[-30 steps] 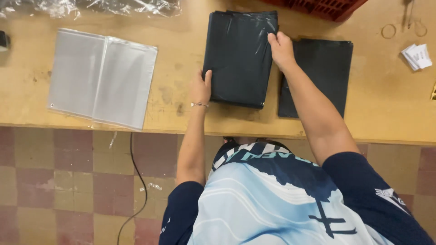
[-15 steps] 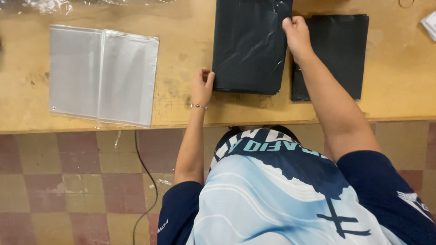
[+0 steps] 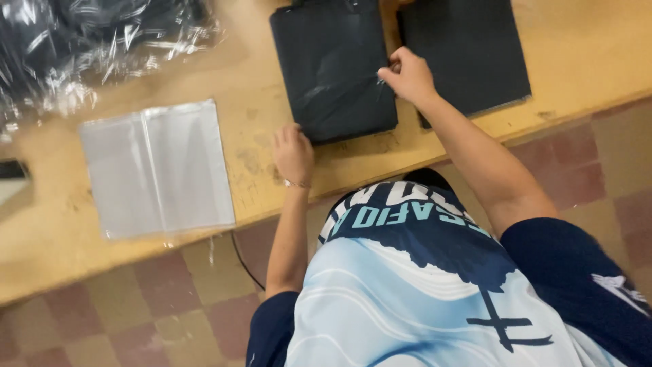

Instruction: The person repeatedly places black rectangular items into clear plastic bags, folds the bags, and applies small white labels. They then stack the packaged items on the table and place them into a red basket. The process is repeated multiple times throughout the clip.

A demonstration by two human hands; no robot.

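Observation:
A folded black garment in a clear plastic bag (image 3: pixel 333 71) lies on the wooden table (image 3: pixel 251 156) in front of me. My left hand (image 3: pixel 293 153) rests flat at its near left corner, fingers touching the bag's edge. My right hand (image 3: pixel 407 76) pinches the bag's right edge with closed fingers. A second flat black garment (image 3: pixel 468 51) lies just to the right, apart from the first by a narrow gap.
A flat stack of empty clear plastic bags (image 3: pixel 159 166) lies at the left of the table. A heap of bagged dark garments (image 3: pixel 88 47) sits at the far left. A dark object (image 3: pixel 12 170) is at the left edge. A black cable (image 3: pixel 244 261) hangs below the table over checkered floor tiles.
The view has tilted and swung left, so the bagged heap now shows. My right hand slid down the bag's right edge and closed on it. My left hand stayed at the near corner.

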